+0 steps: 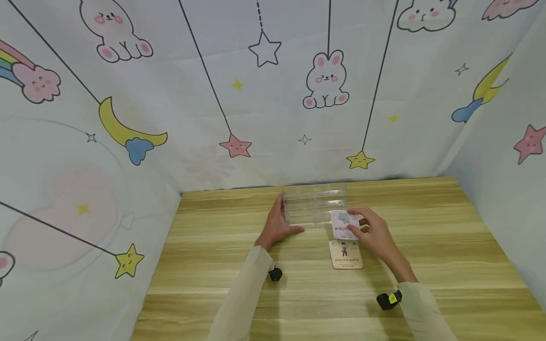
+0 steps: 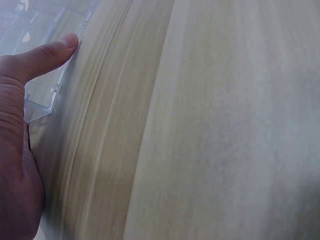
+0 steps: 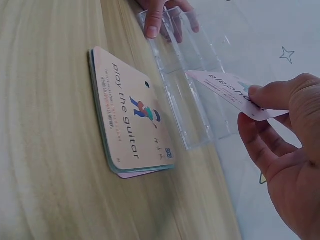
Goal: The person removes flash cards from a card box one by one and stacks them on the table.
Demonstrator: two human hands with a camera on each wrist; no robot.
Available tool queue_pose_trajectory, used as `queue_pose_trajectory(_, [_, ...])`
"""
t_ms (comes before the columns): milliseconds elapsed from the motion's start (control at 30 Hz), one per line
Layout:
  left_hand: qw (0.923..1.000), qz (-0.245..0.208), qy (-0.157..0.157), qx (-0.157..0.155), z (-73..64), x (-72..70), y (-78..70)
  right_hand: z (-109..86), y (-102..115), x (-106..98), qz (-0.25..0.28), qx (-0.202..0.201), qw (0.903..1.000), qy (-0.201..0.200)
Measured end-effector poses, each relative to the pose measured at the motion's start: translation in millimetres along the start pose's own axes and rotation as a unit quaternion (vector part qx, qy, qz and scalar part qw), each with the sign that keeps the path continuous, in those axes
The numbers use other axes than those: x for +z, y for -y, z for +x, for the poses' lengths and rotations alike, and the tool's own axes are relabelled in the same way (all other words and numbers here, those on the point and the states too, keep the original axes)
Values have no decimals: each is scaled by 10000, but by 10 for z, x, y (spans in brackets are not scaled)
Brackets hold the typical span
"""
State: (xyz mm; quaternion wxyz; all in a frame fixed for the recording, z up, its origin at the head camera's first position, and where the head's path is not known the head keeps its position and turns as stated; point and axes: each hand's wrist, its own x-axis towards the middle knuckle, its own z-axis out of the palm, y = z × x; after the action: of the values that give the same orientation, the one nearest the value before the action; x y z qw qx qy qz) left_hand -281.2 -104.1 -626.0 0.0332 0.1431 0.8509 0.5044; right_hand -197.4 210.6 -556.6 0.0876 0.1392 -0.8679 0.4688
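Note:
A clear plastic card holder point(image 1: 300, 204) with several slots lies near the back edge of the table. My left hand point(image 1: 276, 226) grips its left end, the thumb along the near edge and the fingers around the far side. Between thumb and fingers my right hand point(image 1: 377, 236) pinches a pale pink flash card point(image 3: 227, 93) printed "elephant". The card is tilted and overlaps the holder's near right corner in the head view. Just in front of it lies a stack of flash cards point(image 3: 131, 117), its top one reading "play the guitar" with a small figure.
The wood-grain table point(image 1: 204, 265) meets a white fabric backdrop point(image 1: 273, 118) with cartoon rabbits, stars and moons at the back and sides. Each wrist wears a small black camera, the right camera point(image 1: 389, 300) carrying a yellow-green mark.

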Motion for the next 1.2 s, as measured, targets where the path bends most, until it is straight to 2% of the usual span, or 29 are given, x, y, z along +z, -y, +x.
queue_pose_trajectory(367, [10000,-46,-33,-16,20,11,-3,-205,14,-37,53,272,9994,186])
queue_pose_trajectory(800, [9999,19,26,-120,5,-2,-40,-426,-59,51,541,471,9963,479])
queue_pose_trajectory(1033, [9998,80,81,-141,-8,-9,-46,-528,-116,140,576,865,9928,600])
queue_pose_trajectory(1200, [9999,63,88,-89,-7,-10,-34,-558,-163,182,368,948,9927,644])
